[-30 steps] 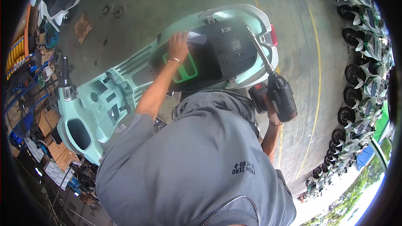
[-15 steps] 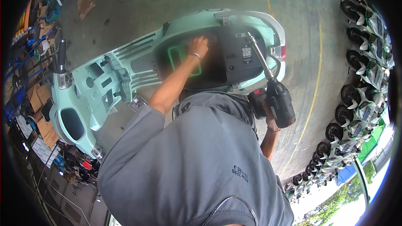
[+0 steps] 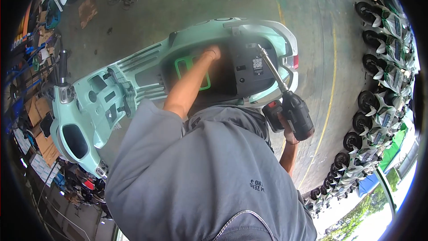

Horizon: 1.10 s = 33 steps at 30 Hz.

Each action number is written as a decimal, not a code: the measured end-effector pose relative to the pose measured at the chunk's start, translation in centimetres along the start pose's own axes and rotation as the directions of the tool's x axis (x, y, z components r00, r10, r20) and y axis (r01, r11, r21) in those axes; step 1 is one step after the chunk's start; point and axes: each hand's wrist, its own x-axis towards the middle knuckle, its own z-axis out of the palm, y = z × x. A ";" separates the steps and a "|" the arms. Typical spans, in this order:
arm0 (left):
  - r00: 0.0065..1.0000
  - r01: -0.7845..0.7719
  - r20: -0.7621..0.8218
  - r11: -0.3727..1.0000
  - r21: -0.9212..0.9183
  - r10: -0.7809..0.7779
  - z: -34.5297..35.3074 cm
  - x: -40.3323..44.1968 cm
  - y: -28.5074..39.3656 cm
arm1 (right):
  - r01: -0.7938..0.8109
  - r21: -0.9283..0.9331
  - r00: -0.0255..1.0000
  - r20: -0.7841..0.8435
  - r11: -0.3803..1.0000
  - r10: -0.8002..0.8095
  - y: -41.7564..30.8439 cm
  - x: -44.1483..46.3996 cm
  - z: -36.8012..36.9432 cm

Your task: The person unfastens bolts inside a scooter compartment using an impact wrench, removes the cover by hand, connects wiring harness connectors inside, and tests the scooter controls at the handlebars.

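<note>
A mint-green scooter (image 3: 149, 72) spans the concrete floor (image 3: 200, 0), its dark seat well (image 3: 225, 80) uncovered. Across the well's rear edge points the long metal shaft of a black power tool (image 3: 295, 114). A green outline (image 3: 206, 82) marks the well's inside. The right hand (image 3: 287, 127) is wrapped around the tool's grip; the left hand (image 3: 215, 52) reaches into the well, fingers blurred, so its opening and any hold cannot be told. Smallest is a QR label (image 3: 257, 64) behind the well.

The floor (image 3: 310, 40) is grey, and yellow lines (image 3: 333, 85) are painted on it. A flat brown piece of cardboard (image 3: 88, 11) lies there, near two round parts (image 3: 129, 1) and one small dark object (image 3: 109, 31). At right stand parked two-wheelers (image 3: 381, 68) in a row.
</note>
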 end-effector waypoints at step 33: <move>0.875 0.393 0.083 -0.599 -0.698 0.477 0.5 -23.7 15.4 | 0.029 -0.498 0.895 0.399 0.867 0.199 1.7 -4.3 3.1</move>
